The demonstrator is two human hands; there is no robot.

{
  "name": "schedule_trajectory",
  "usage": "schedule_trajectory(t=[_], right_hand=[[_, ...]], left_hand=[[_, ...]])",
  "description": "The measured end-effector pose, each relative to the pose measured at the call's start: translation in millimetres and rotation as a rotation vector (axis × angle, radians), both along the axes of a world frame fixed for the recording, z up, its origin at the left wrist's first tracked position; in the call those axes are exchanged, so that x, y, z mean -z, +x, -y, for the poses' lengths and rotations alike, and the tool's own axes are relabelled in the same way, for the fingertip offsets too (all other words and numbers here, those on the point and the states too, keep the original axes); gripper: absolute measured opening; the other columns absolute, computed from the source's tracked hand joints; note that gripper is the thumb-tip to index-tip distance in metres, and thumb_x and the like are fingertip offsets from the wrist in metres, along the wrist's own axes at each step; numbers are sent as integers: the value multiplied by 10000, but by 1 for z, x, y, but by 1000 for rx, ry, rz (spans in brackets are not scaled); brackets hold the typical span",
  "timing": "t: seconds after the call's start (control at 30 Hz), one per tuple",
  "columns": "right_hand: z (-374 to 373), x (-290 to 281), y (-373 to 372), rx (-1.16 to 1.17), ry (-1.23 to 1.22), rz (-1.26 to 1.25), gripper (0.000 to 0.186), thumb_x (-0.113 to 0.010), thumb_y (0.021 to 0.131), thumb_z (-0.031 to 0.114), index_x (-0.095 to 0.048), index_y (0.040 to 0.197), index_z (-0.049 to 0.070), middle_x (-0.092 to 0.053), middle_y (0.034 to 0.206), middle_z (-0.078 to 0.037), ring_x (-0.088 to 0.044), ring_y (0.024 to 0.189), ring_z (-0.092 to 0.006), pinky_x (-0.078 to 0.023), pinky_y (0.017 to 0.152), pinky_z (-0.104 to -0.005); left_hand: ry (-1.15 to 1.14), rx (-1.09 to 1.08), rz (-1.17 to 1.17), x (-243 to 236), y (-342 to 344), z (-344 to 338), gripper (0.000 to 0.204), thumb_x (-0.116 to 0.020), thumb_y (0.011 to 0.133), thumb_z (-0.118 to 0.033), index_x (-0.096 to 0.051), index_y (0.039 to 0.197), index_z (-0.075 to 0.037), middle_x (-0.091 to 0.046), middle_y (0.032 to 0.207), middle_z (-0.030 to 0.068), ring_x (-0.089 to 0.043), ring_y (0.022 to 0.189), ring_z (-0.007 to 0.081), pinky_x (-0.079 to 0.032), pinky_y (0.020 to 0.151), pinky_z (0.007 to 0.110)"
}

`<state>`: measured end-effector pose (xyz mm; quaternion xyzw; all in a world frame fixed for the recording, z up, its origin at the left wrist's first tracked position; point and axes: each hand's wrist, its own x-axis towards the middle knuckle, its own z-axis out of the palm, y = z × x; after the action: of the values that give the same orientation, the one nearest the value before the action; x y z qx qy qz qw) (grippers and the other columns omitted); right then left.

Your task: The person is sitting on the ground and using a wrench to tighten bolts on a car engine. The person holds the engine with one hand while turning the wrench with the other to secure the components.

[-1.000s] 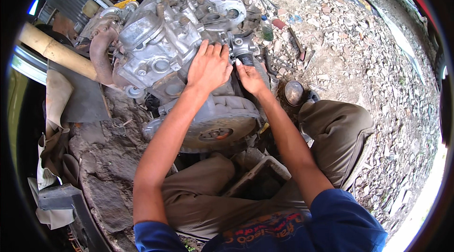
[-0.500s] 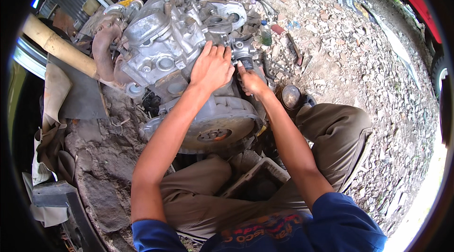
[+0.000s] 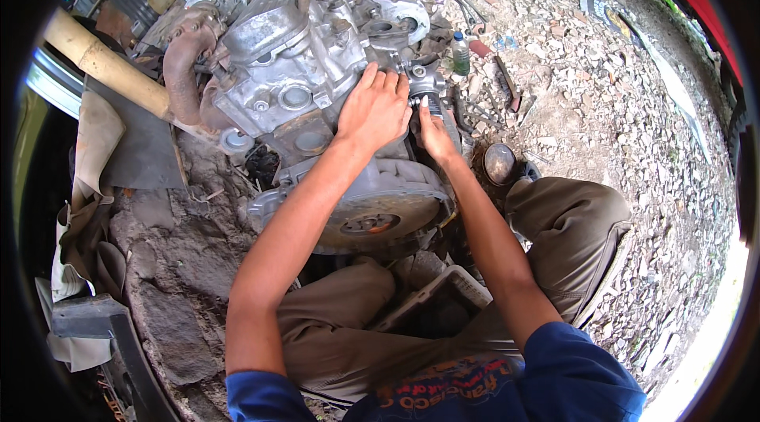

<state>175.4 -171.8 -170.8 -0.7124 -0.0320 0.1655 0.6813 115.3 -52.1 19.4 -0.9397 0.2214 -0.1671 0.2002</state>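
The right hand (image 3: 435,137) is partly closed about a short black cylinder (image 3: 435,105), just above the centre of the frame; I see the thumb laid along it, but the other fingers are mostly hidden, so I cannot tell how tightly they grip. Next to it, the left hand (image 3: 372,112) has its fingers half bent over the side of the engine (image 3: 257,38); whatever lies under those fingertips I can't make out.

The cylinder sits against a pale metal fitting (image 3: 424,78) on the engine's flank. I'd judge it light and rigid, its wall perhaps easy to dent and slick if oily; best held round its body, palm wrapped, thumb opposed. The engine itself looks very heavy and hard, something to brace against rather than lift.

Below the hands, around the middle, is a broad round metal plate (image 3: 396,222). A curved rusty pipe (image 3: 184,74) bends at upper left. Right of centre, a round tin (image 3: 499,162) rests near the knee, with a plastic bottle (image 3: 461,58) higher up on the stony ground (image 3: 586,113).
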Motion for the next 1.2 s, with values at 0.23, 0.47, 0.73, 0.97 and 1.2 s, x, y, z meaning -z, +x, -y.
schedule_trajectory(t=[0.23, 0.47, 0.73, 0.97, 1.2], right_hand=[[4, -8, -1, -117, -114, 218, 830, -228, 1015, 682, -585, 869, -52, -565, 760, -207, -502, 776, -259, -438, 796, -404], [2, -21, -12, 33, -122, 312, 734, -369, 1035, 593, -595, 768, -52, -499, 616, -221, -445, 627, -296, -455, 677, -435], [0, -36, -18, 109, -218, 228, 762, -362, 1003, 641, -675, 878, -42, -643, 860, -338, -628, 897, -515, -490, 828, -499], [9, -85, -24, -81, -209, -212, 773, -316, 999, 675, -574, 972, -54, -515, 607, -105, -475, 432, -210, -362, 413, -383], [0, -40, -25, 159, -24, -173, 792, -343, 971, 715, -601, 804, -15, -594, 705, -112, -576, 568, -218, -463, 465, -374]], left_hand=[[-14, -15, -3, 1, -3, -1, 514, -642, 857, -297, -625, 1267, 13, -653, 1178, 164, -606, 1086, 258, -338, 1124, 429], [-20, -9, -3, 1, -3, 0, 514, -640, 851, -289, -627, 1266, 14, -651, 1189, 176, -605, 1092, 265, -338, 1127, 431], [7, 50, 78, 3, 0, -4, 481, -595, 878, -306, -649, 1224, 24, -674, 1079, 141, -616, 1033, 253, -330, 1124, 418], [22, -36, -27, 2, -4, -4, 504, -606, 866, -296, -627, 1271, 3, -646, 1220, 175, -609, 1116, 266, -323, 1137, 429], [-22, 66, 86, 8, -2, -6, 438, -582, 893, -292, -664, 1180, 29, -684, 1044, 136, -630, 1036, 258, -338, 1120, 427]])
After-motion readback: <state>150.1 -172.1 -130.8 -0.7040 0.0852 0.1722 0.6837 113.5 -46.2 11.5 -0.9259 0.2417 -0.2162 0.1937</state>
